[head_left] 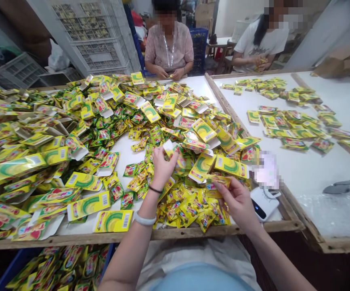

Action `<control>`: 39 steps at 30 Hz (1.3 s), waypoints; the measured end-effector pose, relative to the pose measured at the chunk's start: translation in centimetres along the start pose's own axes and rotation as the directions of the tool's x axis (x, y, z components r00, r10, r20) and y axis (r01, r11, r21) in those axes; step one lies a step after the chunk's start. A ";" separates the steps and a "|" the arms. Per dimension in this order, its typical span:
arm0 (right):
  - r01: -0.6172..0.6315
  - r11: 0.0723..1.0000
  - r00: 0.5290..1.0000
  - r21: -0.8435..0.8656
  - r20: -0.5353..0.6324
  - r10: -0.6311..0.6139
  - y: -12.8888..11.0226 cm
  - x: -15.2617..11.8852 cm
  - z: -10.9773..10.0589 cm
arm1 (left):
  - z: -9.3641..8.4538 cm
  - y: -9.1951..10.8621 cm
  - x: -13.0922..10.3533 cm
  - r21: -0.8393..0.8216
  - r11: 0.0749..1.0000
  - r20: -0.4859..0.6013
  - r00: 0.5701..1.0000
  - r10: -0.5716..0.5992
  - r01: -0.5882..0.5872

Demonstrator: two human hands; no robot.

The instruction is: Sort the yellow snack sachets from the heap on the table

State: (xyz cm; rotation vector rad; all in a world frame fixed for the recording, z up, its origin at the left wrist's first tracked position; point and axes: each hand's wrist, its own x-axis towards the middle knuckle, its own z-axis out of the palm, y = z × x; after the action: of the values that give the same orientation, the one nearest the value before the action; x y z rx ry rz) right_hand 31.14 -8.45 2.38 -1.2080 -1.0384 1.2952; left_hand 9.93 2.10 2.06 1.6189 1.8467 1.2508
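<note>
My left hand is closed around a small carton whose pale flap shows between thumb and fingers. A yellow packet is pinched between the thumb and fingers of my right hand. Beneath and between both hands lies a heap of small yellow candy packets. Green-and-yellow packets are scattered left of my left wrist. Printed yellow cartons, some with white end flaps out, lie just beyond my right hand.
Cartons and packets are piled across the left of the wood-edged table. A white device sits right of my right hand. Filled cartons lie on the adjoining table. Two people sit opposite; a blue crate holds packets below.
</note>
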 end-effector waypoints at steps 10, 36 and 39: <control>0.351 0.936 0.928 -0.024 0.147 -0.344 -4.9 0.4 1.3 | -4.4 4.7 -10.3 -0.485 0.717 0.755 0.653 0.055 0.500; 0.537 0.672 0.716 -0.511 0.697 -0.042 -3.6 -4.2 0.4 | -4.4 4.1 -12.2 -0.360 0.885 0.859 0.475 0.190 0.296; 0.541 0.561 0.765 -0.627 0.643 -0.019 -3.3 -4.8 -0.1 | -4.0 4.3 -12.7 -0.367 0.874 0.878 0.430 0.212 0.318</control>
State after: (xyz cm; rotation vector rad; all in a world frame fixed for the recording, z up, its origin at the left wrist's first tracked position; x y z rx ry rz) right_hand 31.48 -12.89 6.12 -1.1668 -2.3700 0.9152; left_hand 12.72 -11.40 4.30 1.4330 0.7629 0.4743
